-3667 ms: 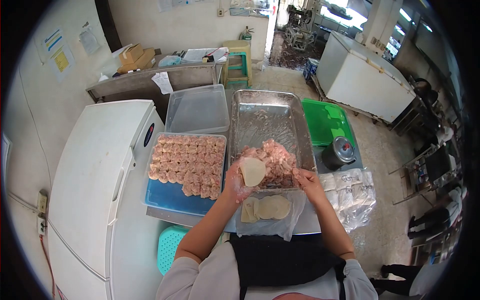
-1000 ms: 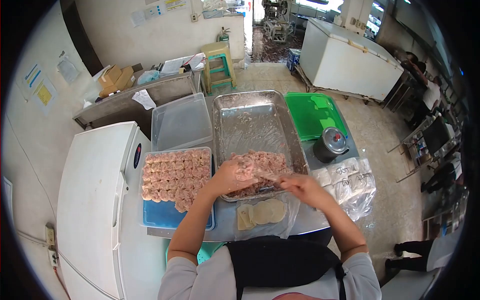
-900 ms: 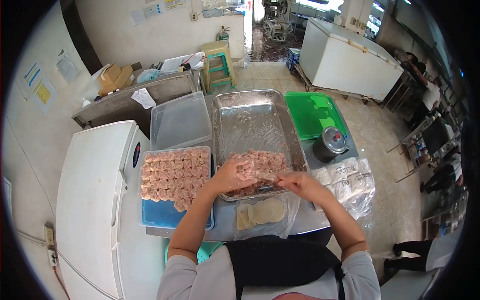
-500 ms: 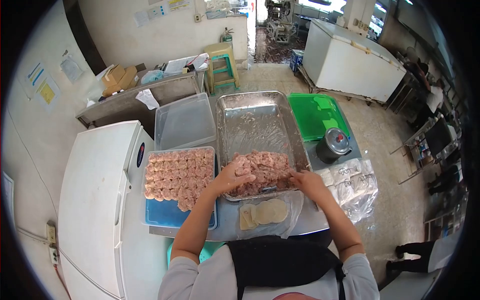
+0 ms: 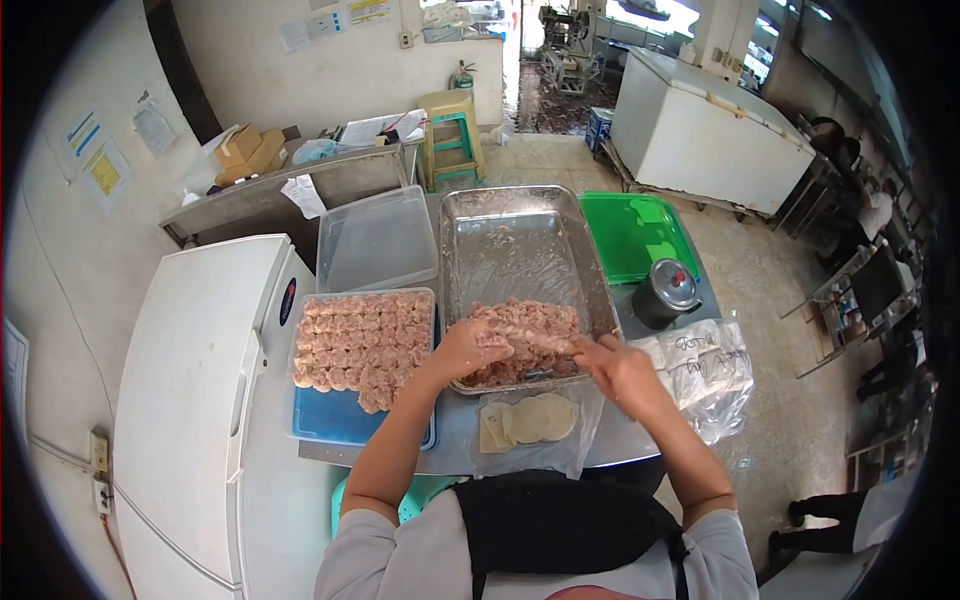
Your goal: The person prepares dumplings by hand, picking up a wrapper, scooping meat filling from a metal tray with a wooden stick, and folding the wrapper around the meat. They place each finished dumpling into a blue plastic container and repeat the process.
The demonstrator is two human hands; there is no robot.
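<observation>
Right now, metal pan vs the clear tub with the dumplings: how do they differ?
The metal pan is bare steel, deeper, and holds a loose heap of pink filling at its near end only. The clear tub is shallow plastic on a blue base, with shaped dumplings in neat rows covering most of it. Both are rectangular and sit side by side.

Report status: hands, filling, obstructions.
Left hand cupping a filled wrapper; right hand beside it. Pink minced filling in steel tray. Nothing between.

A mound of pink minced filling (image 5: 530, 335) lies heaped at the near end of the steel tray (image 5: 520, 235).
</observation>
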